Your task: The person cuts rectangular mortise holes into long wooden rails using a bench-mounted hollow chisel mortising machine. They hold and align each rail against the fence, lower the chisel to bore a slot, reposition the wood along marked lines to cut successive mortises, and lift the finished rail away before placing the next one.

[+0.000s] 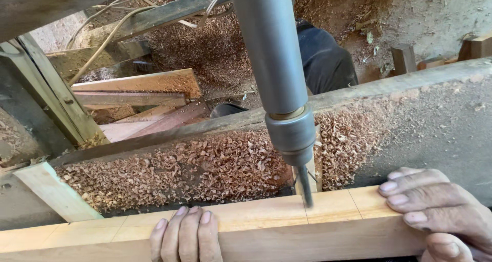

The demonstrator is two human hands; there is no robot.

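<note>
A long pale wooden beam (266,218) lies across the bottom of the head view, with pencil lines marked across its top. My left hand (185,234) grips its near edge, fingers curled over the top. My right hand (435,211) presses on the beam's right end, fingers spread over the top and thumb on the front face. Between my hands a grey drill column (271,52) comes down, and its thin bit (306,187) touches the beam's top between two pencil lines.
A heap of reddish wood shavings (205,170) covers the grey machine table (435,123) behind the beam. Planks (138,85) are stacked at back left beside a slanted post. A person's dark trouser leg (323,57) stands behind the machine on a shaving-covered floor.
</note>
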